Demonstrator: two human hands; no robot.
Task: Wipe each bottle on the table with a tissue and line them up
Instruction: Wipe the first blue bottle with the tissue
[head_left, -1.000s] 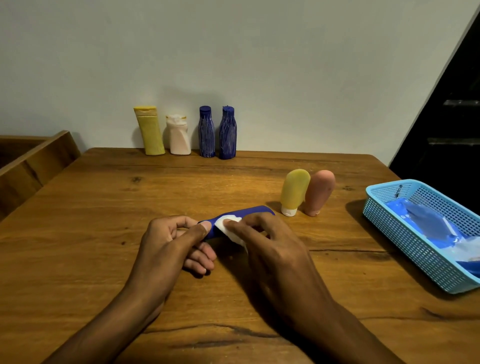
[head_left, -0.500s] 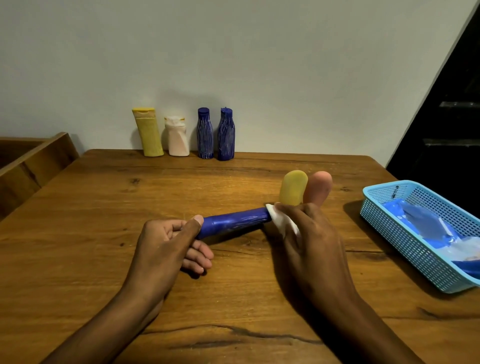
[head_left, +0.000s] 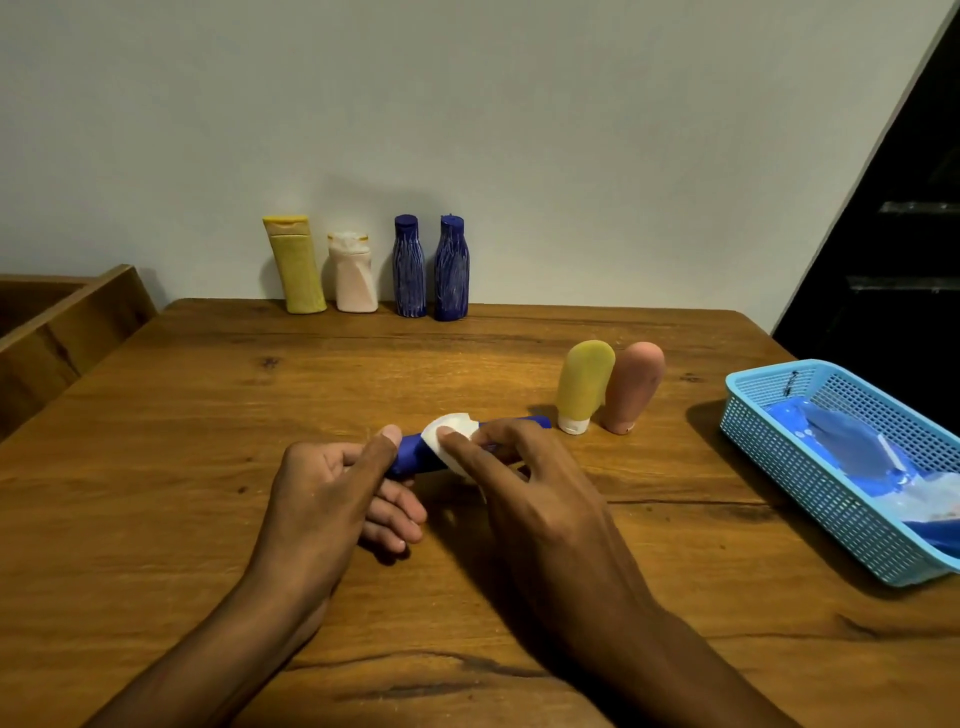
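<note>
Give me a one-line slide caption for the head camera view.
Left hand holds a blue bottle while right hand wipes it with a tissue.

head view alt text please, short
Left hand grips a blue bottle lying on a wooden table while the right hand rubs it with a white tissue. Four bottles line the wall.

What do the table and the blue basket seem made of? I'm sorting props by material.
Table: looks like wood with a smooth, slightly glossy finish; grain, knots and dark cracks show. Basket: probably moulded plastic, matte light blue, with a regular perforated mesh wall.
</note>
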